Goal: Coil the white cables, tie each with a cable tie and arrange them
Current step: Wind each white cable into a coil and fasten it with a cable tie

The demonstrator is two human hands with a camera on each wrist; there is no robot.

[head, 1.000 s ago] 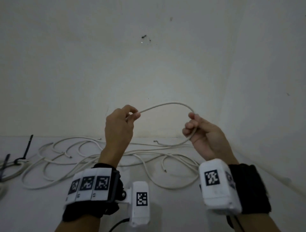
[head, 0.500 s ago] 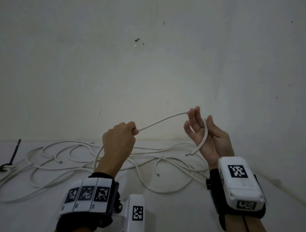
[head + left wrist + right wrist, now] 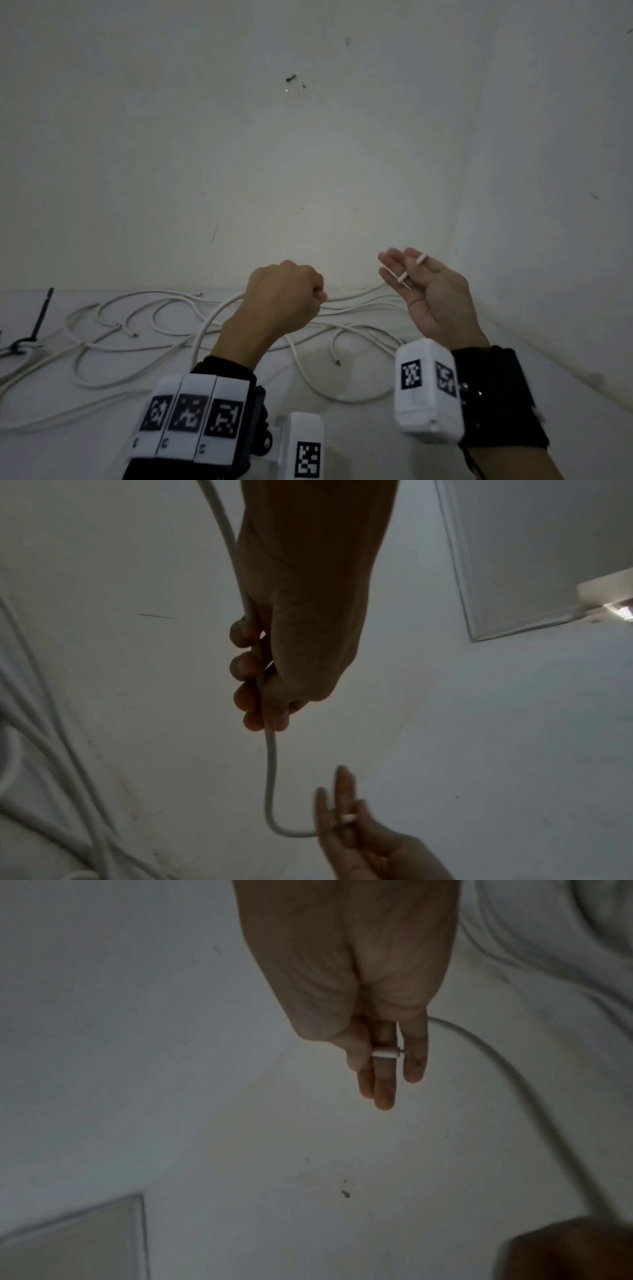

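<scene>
The left hand (image 3: pixel 284 301) is curled into a fist around one white cable (image 3: pixel 270 777), held above the surface near the wall (image 3: pixel 239 171). In the left wrist view the cable runs lengthwise through the fist, under all four curled fingers (image 3: pixel 243 666), and leaves the hand past the little finger on one side and past the thumb and forefinger on the other.

From the thumb side the cable spans the gap to the right hand (image 3: pixel 435 294), its long axis lying roughly left to right across the head view, then bends sharply behind the right hand's fingers. The right hand is palm up with fingers nearly straight; the cable's free end (image 3: pixel 385 1053) lies crosswise over one finger and is pinched between neighbouring fingers, its tip pointing toward the person's left. It is a light, narrow hold rather than a full clasp.

From the little-finger side of the left fist the cable curves down to the white surface (image 3: pixel 359 445), joining the loose cables (image 3: pixel 144 318) tangled along the foot of the wall. A black cable tie (image 3: pixel 41 318) lies at the far left beside them.
</scene>
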